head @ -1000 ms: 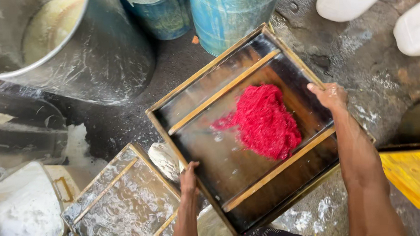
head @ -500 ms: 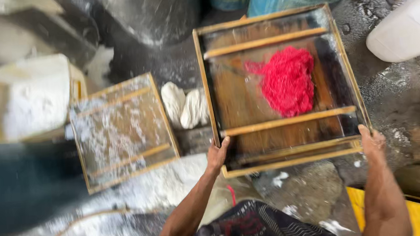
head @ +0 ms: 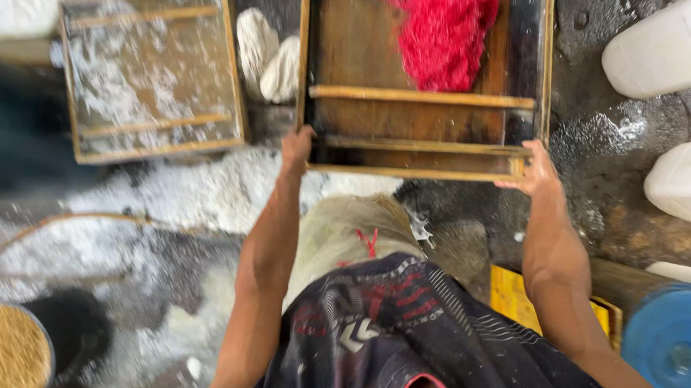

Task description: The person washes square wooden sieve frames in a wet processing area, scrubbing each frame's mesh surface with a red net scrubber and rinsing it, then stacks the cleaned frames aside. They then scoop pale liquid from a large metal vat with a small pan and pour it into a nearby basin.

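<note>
Wooden tray (head: 428, 101) gripped at near corners (red fibre (head: 447, 32) inside) by both hands.

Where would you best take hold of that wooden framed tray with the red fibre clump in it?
Grip the wooden framed tray by its near rail, at both corners, from the near side, as the left hand and right hand do: the red fibre clump sits toward the far end.

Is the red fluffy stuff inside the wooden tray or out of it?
Inside: the red fibre clump lies within the wooden tray's frame.
</note>
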A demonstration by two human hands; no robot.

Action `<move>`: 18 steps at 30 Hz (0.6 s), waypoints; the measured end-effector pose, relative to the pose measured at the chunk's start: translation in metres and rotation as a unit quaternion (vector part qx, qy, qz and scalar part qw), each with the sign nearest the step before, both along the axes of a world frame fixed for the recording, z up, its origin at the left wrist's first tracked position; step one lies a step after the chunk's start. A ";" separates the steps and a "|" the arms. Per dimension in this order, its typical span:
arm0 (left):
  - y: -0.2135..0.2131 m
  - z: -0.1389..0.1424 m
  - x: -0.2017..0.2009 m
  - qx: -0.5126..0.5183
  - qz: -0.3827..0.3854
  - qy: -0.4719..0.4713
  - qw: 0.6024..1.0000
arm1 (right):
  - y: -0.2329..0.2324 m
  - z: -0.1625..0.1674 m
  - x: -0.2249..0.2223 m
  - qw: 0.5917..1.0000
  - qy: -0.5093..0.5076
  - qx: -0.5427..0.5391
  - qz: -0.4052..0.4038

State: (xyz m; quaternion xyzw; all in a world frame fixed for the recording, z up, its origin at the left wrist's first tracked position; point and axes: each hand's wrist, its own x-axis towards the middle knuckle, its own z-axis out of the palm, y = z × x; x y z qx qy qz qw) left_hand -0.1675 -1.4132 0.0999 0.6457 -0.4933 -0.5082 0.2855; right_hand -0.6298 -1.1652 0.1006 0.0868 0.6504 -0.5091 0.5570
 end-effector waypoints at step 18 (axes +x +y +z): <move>0.065 0.003 0.008 -0.013 0.129 0.125 0.984 | 0.049 -0.059 0.001 0.988 0.100 -0.084 -0.085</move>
